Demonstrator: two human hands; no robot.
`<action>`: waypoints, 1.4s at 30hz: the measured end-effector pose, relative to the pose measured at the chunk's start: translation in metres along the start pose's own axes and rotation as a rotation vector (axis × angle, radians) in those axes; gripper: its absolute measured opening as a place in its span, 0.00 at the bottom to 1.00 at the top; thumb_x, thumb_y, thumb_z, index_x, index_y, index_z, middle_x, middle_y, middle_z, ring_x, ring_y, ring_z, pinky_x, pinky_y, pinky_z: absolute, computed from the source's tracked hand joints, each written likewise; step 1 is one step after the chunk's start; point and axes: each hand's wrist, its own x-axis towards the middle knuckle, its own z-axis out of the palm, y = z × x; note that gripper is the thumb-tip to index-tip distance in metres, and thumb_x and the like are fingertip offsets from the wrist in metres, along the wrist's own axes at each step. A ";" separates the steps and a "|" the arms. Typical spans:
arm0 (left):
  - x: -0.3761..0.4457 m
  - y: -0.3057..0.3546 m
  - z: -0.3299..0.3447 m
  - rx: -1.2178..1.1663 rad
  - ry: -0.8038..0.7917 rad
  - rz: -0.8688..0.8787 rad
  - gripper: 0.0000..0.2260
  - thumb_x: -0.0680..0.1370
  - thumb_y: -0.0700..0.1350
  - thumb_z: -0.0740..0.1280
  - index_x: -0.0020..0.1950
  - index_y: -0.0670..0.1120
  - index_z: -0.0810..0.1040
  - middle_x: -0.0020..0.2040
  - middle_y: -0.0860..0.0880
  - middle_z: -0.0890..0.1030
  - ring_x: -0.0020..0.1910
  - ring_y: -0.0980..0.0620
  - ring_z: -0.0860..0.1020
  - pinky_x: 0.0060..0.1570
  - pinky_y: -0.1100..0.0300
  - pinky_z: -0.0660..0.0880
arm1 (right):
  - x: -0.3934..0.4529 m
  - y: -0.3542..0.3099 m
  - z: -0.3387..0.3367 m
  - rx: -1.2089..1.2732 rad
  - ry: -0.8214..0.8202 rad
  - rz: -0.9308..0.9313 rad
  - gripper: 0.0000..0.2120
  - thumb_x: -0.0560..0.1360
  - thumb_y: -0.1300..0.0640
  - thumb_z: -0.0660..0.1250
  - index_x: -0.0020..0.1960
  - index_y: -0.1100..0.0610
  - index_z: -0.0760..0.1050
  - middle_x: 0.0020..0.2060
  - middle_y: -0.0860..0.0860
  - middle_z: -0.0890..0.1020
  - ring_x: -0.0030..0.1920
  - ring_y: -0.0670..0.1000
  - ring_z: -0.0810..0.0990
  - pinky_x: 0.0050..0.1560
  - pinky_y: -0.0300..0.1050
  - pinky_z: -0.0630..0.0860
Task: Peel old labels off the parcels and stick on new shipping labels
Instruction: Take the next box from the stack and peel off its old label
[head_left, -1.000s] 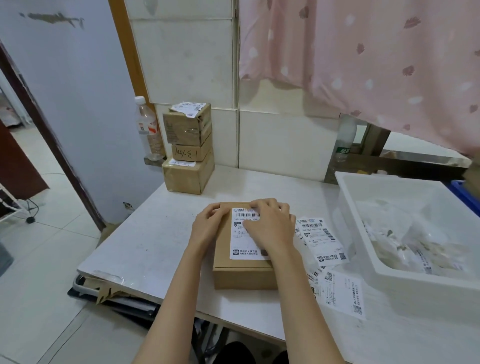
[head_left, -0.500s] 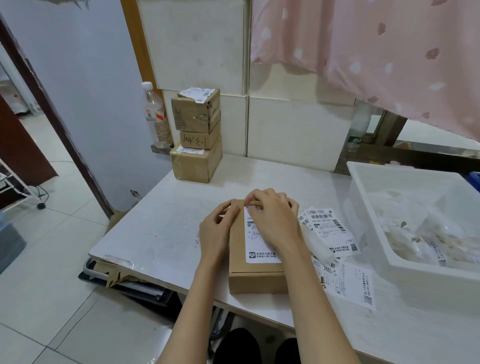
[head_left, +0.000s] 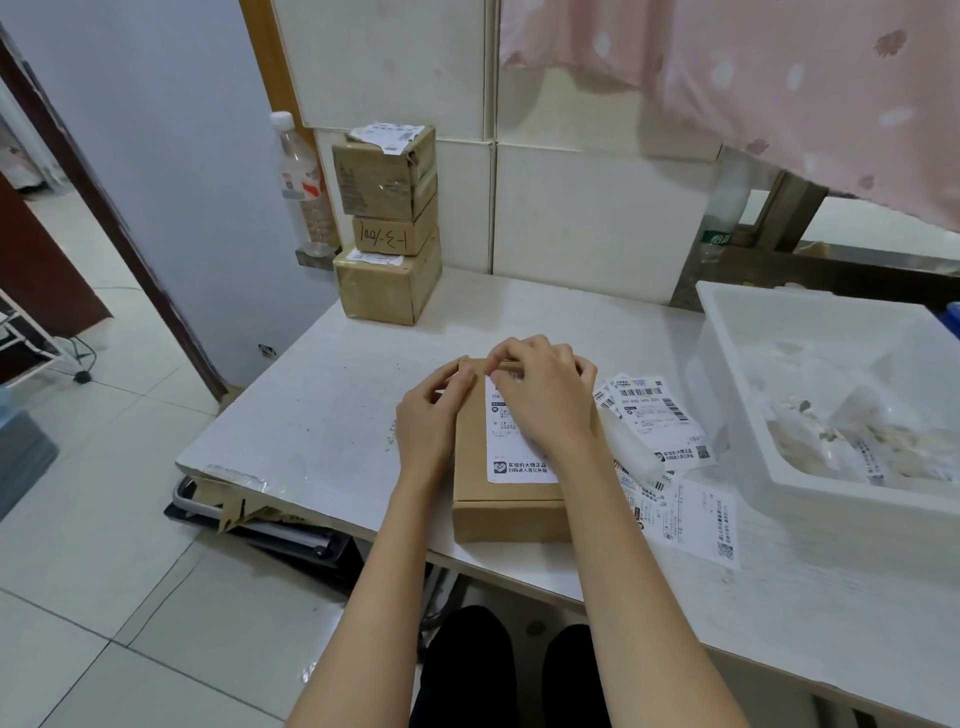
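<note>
A flat brown parcel (head_left: 506, 512) lies near the front edge of the white table (head_left: 322, 415), with a white shipping label (head_left: 519, 462) stuck on its top. My left hand (head_left: 431, 421) holds the parcel's left side, its thumb up by the far left corner. My right hand (head_left: 548, 397) covers the label's far half, its curled fingertips picking at the label's far left corner. Whether that corner has lifted is hidden. Several loose labels (head_left: 657, 415) lie just right of the parcel, and one more loose label (head_left: 698, 519) sits nearer the front.
Three stacked cardboard boxes (head_left: 387, 228) stand at the back left against the tiled wall, beside a plastic bottle (head_left: 301, 182). A big white bin (head_left: 727, 364) with plastic bags fills the right side. A pink curtain (head_left: 779, 104) hangs above. The table's left edge drops to the floor.
My right hand has gone from lying flat on the label to curling its fingertips at the label's far edge. My left thumb has come up to the same corner. The parcel has stayed put.
</note>
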 end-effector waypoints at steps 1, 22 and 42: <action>0.000 0.000 0.000 -0.001 -0.001 0.004 0.11 0.75 0.55 0.68 0.55 0.56 0.84 0.48 0.58 0.85 0.48 0.59 0.82 0.56 0.51 0.78 | 0.000 0.000 0.000 -0.006 -0.006 -0.001 0.07 0.78 0.53 0.62 0.48 0.43 0.77 0.54 0.42 0.76 0.61 0.47 0.68 0.63 0.44 0.51; -0.002 0.000 0.000 0.022 -0.027 -0.008 0.15 0.72 0.60 0.68 0.55 0.56 0.84 0.48 0.54 0.86 0.49 0.54 0.83 0.56 0.45 0.78 | -0.009 0.008 -0.003 0.032 0.011 -0.042 0.07 0.78 0.56 0.62 0.48 0.47 0.77 0.52 0.44 0.77 0.60 0.48 0.70 0.64 0.42 0.54; 0.000 -0.004 0.000 0.000 -0.023 0.027 0.10 0.78 0.52 0.68 0.56 0.52 0.84 0.47 0.53 0.86 0.48 0.53 0.83 0.50 0.55 0.78 | 0.000 0.002 0.001 -0.014 0.004 0.032 0.05 0.78 0.49 0.63 0.49 0.43 0.78 0.53 0.43 0.75 0.59 0.48 0.69 0.61 0.45 0.52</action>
